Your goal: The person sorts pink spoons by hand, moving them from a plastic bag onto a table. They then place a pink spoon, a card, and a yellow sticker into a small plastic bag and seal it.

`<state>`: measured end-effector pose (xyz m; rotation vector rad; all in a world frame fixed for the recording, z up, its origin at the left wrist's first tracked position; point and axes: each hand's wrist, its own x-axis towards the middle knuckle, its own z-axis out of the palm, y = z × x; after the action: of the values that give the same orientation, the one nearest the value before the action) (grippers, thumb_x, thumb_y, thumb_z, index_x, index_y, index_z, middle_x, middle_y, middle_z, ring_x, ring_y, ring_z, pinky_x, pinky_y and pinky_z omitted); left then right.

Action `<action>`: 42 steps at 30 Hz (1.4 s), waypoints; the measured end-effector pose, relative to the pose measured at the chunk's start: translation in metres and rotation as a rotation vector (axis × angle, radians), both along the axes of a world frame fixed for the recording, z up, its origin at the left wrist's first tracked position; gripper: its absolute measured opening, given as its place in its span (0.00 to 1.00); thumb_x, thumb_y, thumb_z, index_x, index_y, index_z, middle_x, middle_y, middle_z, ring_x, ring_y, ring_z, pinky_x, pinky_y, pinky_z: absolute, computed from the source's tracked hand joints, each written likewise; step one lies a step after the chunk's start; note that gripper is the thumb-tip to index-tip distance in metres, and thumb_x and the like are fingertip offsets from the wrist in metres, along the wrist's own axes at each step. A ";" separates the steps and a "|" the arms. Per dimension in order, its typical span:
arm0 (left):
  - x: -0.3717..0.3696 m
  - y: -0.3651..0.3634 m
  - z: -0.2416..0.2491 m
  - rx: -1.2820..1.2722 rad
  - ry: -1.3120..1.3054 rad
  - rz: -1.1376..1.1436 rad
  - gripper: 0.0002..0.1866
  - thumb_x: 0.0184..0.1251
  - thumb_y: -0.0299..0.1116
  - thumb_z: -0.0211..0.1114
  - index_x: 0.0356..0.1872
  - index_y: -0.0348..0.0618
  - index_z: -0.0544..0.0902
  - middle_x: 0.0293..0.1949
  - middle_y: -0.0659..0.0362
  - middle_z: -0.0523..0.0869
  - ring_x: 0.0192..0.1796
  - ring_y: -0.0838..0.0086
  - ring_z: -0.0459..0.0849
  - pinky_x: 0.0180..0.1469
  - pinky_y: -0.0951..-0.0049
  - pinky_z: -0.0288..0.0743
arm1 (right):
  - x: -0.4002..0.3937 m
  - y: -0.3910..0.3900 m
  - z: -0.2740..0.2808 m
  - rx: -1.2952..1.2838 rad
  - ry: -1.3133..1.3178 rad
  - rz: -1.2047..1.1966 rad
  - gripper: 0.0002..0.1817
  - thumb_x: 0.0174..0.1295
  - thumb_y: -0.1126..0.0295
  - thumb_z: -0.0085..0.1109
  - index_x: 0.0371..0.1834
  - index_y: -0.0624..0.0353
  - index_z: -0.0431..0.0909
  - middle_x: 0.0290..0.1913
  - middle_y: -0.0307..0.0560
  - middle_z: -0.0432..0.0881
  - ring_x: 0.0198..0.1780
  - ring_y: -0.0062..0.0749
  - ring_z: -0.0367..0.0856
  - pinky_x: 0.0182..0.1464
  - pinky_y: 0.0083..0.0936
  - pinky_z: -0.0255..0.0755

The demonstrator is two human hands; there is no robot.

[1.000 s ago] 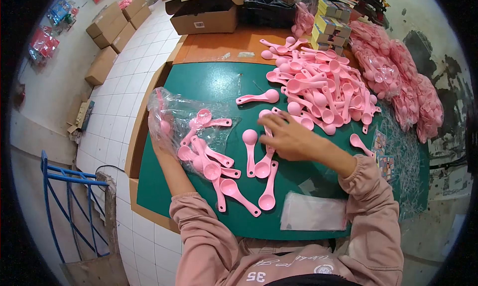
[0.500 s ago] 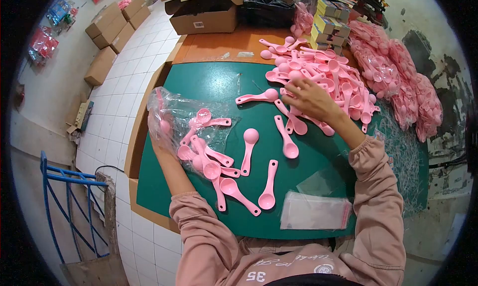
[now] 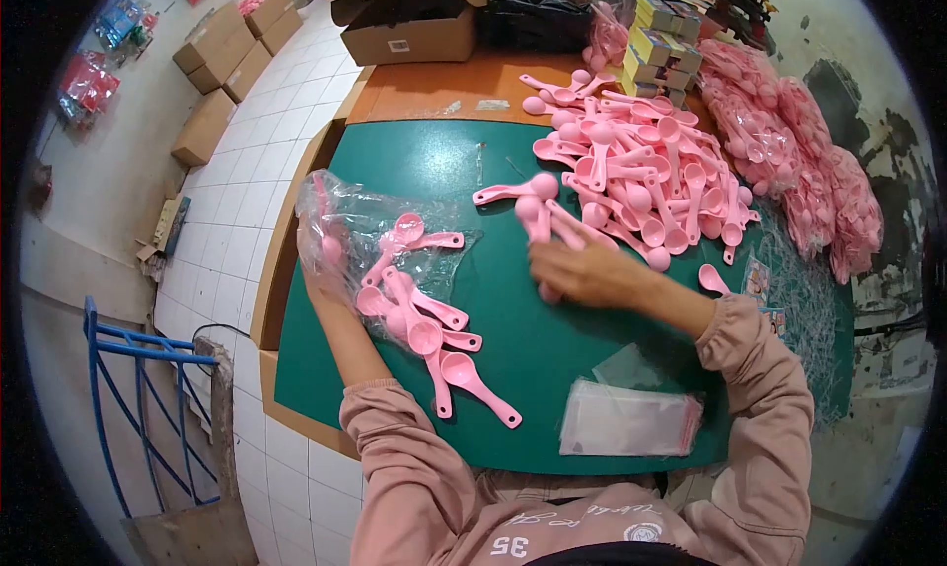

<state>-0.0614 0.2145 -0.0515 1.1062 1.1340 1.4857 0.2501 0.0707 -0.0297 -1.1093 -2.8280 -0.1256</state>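
At the left of the green mat [image 3: 395,157], my left hand [image 3: 318,255] holds a clear plastic bag [image 3: 340,206] with pink spoons in and around it. The hand's fingers are mostly behind the film. Several pink spoons [image 3: 426,337] lie at the bag's mouth, one of them [image 3: 478,389] nearest me. My right hand [image 3: 572,270] is closed around pink spoons [image 3: 533,216] in the middle of the mat. Behind it spreads a large heap of pink spoons [image 3: 641,162]. A single spoon [image 3: 712,278] lies beside my right forearm.
Flat clear bags [image 3: 626,423] lie near the front edge. Filled bags of pink spoons [image 3: 829,191] and plastic strands [image 3: 804,310] are at the right. Stacked small boxes [image 3: 661,48] and an open carton [image 3: 409,41] stand at the back. A blue metal frame [image 3: 148,349] is at the left.
My right hand has moved from the heap toward me and left, and has closed on spoons. The loose spoons that lay in mid-mat are no longer there. My left hand has hardly moved.
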 end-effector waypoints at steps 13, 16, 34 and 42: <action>-0.002 0.001 -0.003 -0.071 -0.072 0.009 0.15 0.64 0.45 0.54 0.37 0.43 0.77 0.24 0.68 0.72 0.24 0.85 0.67 0.22 0.83 0.57 | -0.149 -0.054 0.000 -0.056 0.338 -0.195 0.20 0.50 0.56 0.56 0.38 0.61 0.70 0.33 0.46 0.71 0.37 0.35 0.71 0.36 0.28 0.63; 0.006 0.001 0.001 0.032 -0.094 0.014 0.14 0.65 0.43 0.53 0.35 0.43 0.76 0.24 0.68 0.72 0.23 0.85 0.66 0.22 0.84 0.57 | -0.156 -0.052 -0.011 0.072 0.368 -0.261 0.18 0.49 0.64 0.54 0.41 0.63 0.69 0.32 0.48 0.70 0.36 0.37 0.71 0.33 0.27 0.66; -0.003 0.002 -0.006 0.098 -0.270 -0.164 0.18 0.63 0.38 0.56 0.50 0.41 0.74 0.35 0.66 0.75 0.33 0.86 0.69 0.29 0.86 0.64 | 0.010 0.006 0.053 0.420 -0.153 -0.685 0.13 0.49 0.72 0.53 0.40 0.61 0.71 0.43 0.55 0.72 0.47 0.45 0.72 0.43 0.39 0.68; -0.006 0.000 -0.002 0.091 -0.208 -0.173 0.21 0.65 0.35 0.53 0.58 0.42 0.71 0.42 0.65 0.75 0.38 0.86 0.70 0.35 0.87 0.65 | -0.115 0.044 -0.021 -0.226 0.377 -0.255 0.12 0.47 0.73 0.52 0.37 0.64 0.71 0.41 0.57 0.73 0.45 0.49 0.72 0.41 0.41 0.68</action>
<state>-0.0672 0.2147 -0.0534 1.0562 0.8141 1.4883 0.1348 0.1147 -0.0511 -1.3685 -2.4026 0.3555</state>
